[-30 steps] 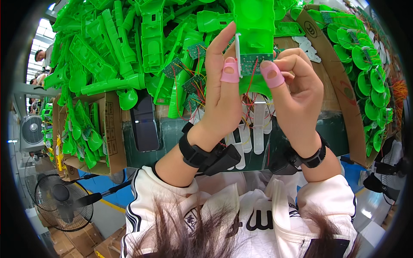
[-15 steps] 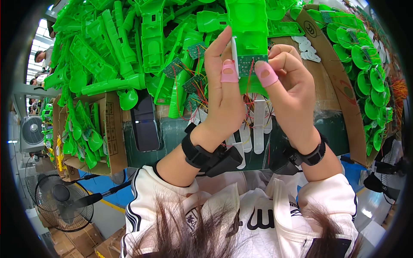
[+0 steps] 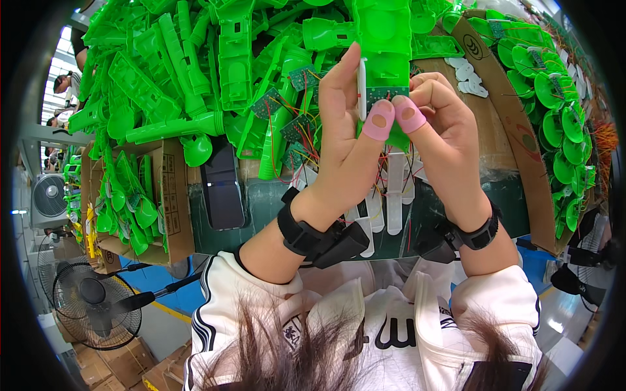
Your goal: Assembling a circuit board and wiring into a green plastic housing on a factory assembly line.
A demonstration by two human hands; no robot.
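Note:
Between my two hands is a green plastic housing (image 3: 385, 55), upright in view, with a green circuit board (image 3: 383, 92) seated across its lower part. My left hand (image 3: 345, 140) grips the housing's left side, next to a white strip (image 3: 362, 88) on its edge. My right hand (image 3: 447, 124) closes on the right side with curled fingers. Both thumbs wear pink finger covers and press together at the board's lower edge. White plastic strips (image 3: 394, 195) with thin red and yellow wires lie beneath my hands. The thumbs hide part of the board.
Green plastic shells (image 3: 150, 72) are heaped at the far left, with wired circuit boards (image 3: 298, 130) beside them. A dark phone (image 3: 222, 189) lies on the green mat. Cardboard boxes hold green parts at the left (image 3: 175, 202) and right (image 3: 505, 111). White pieces (image 3: 466, 77) lie beyond my right hand.
My left thumb has come across from the housing's left edge to the board, beside the right thumb. The housing and both hands have shifted slightly right.

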